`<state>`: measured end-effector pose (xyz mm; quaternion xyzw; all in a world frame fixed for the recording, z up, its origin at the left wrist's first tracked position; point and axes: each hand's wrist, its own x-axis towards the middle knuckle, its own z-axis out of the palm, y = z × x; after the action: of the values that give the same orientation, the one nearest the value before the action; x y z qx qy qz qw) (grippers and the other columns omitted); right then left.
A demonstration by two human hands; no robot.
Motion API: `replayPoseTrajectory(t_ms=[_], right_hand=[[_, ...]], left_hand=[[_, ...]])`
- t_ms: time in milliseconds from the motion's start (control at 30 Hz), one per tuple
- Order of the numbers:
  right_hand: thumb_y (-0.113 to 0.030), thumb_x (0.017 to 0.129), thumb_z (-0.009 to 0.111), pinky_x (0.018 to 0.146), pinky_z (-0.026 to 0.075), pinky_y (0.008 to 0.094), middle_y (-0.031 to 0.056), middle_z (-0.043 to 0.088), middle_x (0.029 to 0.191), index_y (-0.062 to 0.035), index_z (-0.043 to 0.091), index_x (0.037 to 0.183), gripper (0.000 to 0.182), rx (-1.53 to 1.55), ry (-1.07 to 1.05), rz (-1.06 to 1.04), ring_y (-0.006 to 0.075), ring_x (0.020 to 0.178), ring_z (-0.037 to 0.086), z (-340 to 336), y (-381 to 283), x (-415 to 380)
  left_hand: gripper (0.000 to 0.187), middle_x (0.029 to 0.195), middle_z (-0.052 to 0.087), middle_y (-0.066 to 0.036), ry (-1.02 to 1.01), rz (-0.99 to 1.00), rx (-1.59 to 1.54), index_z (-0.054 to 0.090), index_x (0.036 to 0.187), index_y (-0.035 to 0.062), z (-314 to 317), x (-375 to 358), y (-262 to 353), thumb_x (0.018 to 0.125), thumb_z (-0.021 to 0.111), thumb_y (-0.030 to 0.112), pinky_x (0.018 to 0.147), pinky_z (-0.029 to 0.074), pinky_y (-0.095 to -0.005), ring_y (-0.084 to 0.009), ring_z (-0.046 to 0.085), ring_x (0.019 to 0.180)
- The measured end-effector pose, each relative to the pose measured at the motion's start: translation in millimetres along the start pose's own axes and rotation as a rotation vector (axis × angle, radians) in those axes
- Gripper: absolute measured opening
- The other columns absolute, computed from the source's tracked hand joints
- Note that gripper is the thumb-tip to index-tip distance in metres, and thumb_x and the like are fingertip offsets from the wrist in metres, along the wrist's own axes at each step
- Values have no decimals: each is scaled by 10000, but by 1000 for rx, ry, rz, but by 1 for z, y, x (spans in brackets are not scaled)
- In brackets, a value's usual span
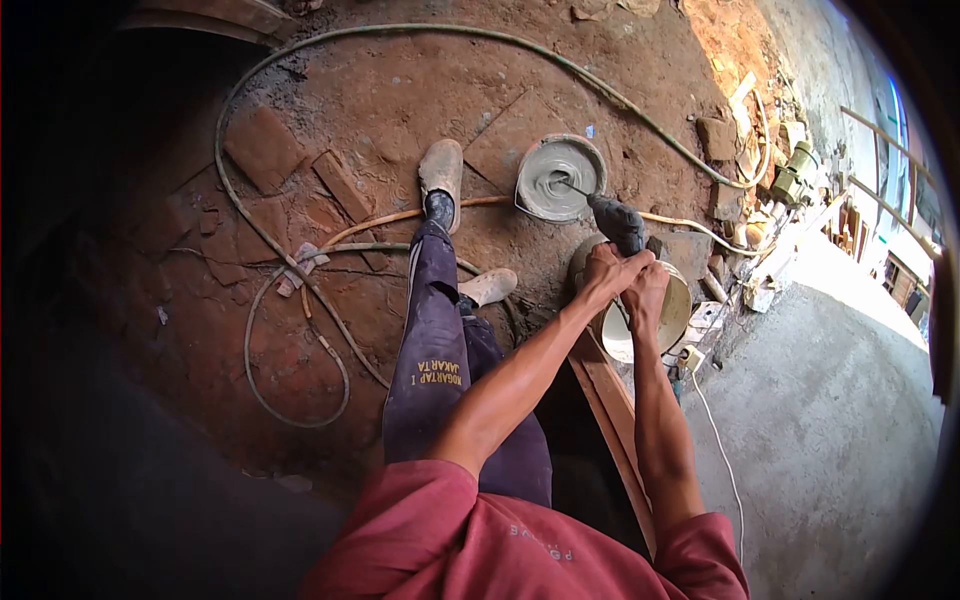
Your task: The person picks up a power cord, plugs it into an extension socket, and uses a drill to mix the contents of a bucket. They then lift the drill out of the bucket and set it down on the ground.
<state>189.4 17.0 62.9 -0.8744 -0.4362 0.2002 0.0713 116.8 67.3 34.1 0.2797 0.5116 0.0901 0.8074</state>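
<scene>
Both of my hands are wrapped round a dark power drill (617, 222). My left hand (606, 272) grips its rear part from the left, and my right hand (646, 283) closes on it just to the right; their fingers are partly hidden. The drill's thin shaft points into a bucket (520, 200) of wet grey mix (553, 163), where swirl rings show round the shaft. Below my hands stands a second, pale bucket (677, 312), partly covered by my wrists.
A long hose (335, 32) loops across the dirt floor, with an orange one (375, 222) crossing my feet. Loose bricks (262, 150) lie at left. A wooden beam (610, 400) runs beside my legs. On the right are a plug with white cable (692, 358) and a green motor (795, 175).
</scene>
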Motion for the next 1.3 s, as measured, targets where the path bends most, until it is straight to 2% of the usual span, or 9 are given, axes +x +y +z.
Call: replayPoseTrajectory(t_ms=[267,433,633,700,733,833,967,1233,1300], right_hand=[[-334,821,613,540,441,425,245,577,628,68,571,705,421,-67,-29,-40,373,567,585,0,13,-6],[-308,784,635,521,473,401,227,589,613,45,552,726,367,79,-13,76,354,584,632,-7,-7,0],[-302,775,642,525,472,405,231,592,622,48,555,717,366,-117,-18,-61,348,573,629,-3,3,-1],[-297,772,646,520,466,402,232,591,622,57,547,702,375,44,-13,70,340,577,633,-6,-5,0],[-314,778,652,516,461,401,229,593,621,61,546,699,398,-17,-7,15,334,581,636,-2,1,0],[-350,798,650,510,457,406,229,585,611,61,552,715,430,126,-4,94,335,579,634,-9,-10,0],[-423,825,637,533,468,396,228,581,606,49,559,722,489,0,-32,101,348,584,629,-8,-10,3],[-397,819,635,534,452,402,218,584,597,77,573,713,489,155,47,65,296,519,589,-6,-10,3],[-388,820,635,538,456,398,218,588,600,79,575,718,481,121,18,64,292,532,599,-11,-9,-2]], left_hand=[[369,713,672,-62,-50,-7,-75,666,752,-33,-3,-2,6,734,739,327,568,481,-273,-100,601,627],[375,716,670,-54,-45,18,-27,660,749,-31,-2,8,-3,734,745,334,570,482,-269,-100,602,630],[366,709,661,-55,-76,18,-61,644,725,-22,5,5,-16,732,749,328,558,473,-272,-95,589,617],[376,691,649,-50,-96,50,-105,638,712,-18,3,14,-17,725,746,341,544,464,-280,-92,577,607],[400,680,645,-51,-28,-10,46,636,698,-18,-4,-1,6,712,741,368,542,461,-284,-98,577,607],[452,630,644,-91,-60,83,-16,635,657,-25,-3,2,6,706,726,415,494,456,-327,-143,595,552],[472,612,628,-82,-29,83,69,620,633,-22,-2,10,-4,700,728,433,480,453,-335,-147,589,537],[417,586,613,-36,-59,160,-170,607,609,0,4,13,-7,714,734,383,458,429,-314,-108,568,526],[428,568,603,-38,-18,144,-51,603,598,9,9,18,-23,714,726,402,455,429,-317,-118,565,512]])
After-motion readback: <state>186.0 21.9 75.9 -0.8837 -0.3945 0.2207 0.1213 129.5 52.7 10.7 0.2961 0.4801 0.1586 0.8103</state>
